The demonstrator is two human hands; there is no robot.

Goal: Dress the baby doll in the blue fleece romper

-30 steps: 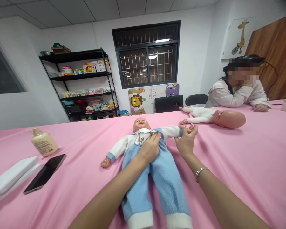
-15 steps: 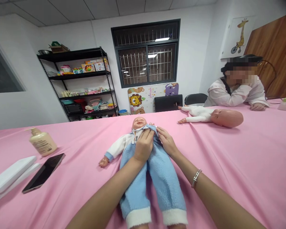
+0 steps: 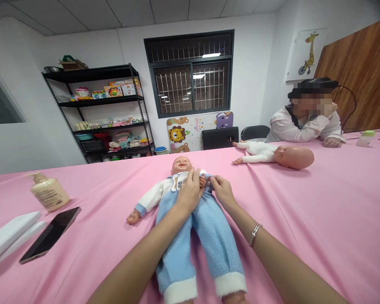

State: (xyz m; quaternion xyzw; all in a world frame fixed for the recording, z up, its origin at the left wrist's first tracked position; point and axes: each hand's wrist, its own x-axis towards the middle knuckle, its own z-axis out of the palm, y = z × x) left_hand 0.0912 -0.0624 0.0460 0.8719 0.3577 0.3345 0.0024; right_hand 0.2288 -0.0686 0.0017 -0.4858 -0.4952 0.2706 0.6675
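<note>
A baby doll (image 3: 181, 165) lies on its back on the pink cloth, dressed in a fluffy blue and white outfit (image 3: 174, 215). Its arm on the left side is stretched out in a white sleeve with a blue cuff. My left hand (image 3: 190, 191) rests on the doll's chest, fingers beside the doll's other small hand (image 3: 203, 181); what its fingers hold, if anything, is hidden. To the right of that small hand, my right hand (image 3: 221, 189) pinches the blue edge of the outfit between thumb and fingers. A silver bracelet circles my right wrist.
A second doll (image 3: 293, 157) in white lies at the back right, near a person leaning on the table. At the left are a pump bottle (image 3: 50, 194), a phone (image 3: 51, 234) and a white object (image 3: 11, 238). Behind stands a black shelf (image 3: 98, 100).
The doll's small hand now shows between my hands. My right hand has closed into a pinch on the blue edge, drawn slightly outward. The view has shifted a little.
</note>
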